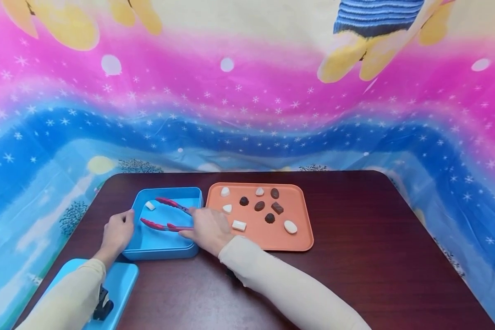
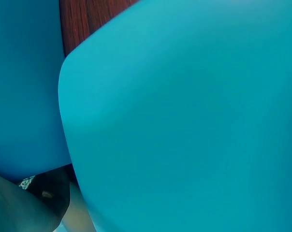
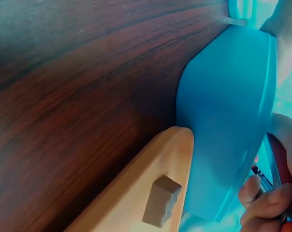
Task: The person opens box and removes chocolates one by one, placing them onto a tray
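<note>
My right hand (image 1: pixel 209 228) grips red-tipped tongs (image 1: pixel 165 225) over the open blue box (image 1: pixel 162 255). The tongs' arms are spread apart, with nothing between their tips. Inside the box, near its far left corner, lies a small white piece (image 1: pixel 150 205) that looks like white chocolate. At the box's left side, my left hand (image 1: pixel 118 232) holds the wall by the rim. In the right wrist view, the right fingers (image 3: pixel 268 205) curl round the tongs' handle beside the blue wall. The lid fills most of the left wrist view.
To the right of the box, an orange tray (image 1: pixel 268 244) carries several white and brown chocolate-like pieces, among them a white oval (image 1: pixel 290 227) and a brown block (image 1: pixel 277 207). The blue lid (image 1: pixel 125 279) lies at the near left, under my left forearm. A patterned cloth hangs behind the table (image 1: pixel 354 238).
</note>
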`<state>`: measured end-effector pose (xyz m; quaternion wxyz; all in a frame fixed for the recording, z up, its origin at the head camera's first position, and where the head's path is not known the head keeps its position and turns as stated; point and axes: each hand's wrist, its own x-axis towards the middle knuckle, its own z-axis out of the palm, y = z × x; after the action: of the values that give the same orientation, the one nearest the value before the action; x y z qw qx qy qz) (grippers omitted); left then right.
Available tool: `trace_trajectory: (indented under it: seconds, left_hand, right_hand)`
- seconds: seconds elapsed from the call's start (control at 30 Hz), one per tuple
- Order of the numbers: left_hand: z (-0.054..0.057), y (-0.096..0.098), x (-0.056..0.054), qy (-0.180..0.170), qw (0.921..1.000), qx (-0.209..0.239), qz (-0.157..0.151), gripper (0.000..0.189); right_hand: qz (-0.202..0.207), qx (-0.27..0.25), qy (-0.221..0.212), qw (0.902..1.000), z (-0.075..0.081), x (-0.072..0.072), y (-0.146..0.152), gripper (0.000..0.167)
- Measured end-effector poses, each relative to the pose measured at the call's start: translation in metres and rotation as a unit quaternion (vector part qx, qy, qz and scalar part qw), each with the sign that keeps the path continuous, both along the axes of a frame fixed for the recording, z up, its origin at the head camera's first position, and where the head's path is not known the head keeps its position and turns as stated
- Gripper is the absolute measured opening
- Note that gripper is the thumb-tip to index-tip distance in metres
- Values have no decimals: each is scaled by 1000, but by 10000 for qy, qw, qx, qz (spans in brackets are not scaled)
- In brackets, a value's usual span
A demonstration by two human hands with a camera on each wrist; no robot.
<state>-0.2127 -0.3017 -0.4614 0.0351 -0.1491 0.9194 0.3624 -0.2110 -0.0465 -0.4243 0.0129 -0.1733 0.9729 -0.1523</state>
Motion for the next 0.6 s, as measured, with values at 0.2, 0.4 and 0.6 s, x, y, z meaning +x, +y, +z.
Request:
trace_trajectory:
  seconds: [0.2,0.4,0.6]
  left_hand:
    - [1,1,-1,-141,9999,-3,32,73]
    - [0,0,-1,-180,9998,-47,58,72]
    - [0,0,-2,-198,9997,-38,105,73]
  right_hand:
    - [26,287,216,9994,-2,-2,-8,59]
    - [61,561,378,9977,1,-4,-18,60]
    - [-10,709,398,9967,1,-6,-25,56]
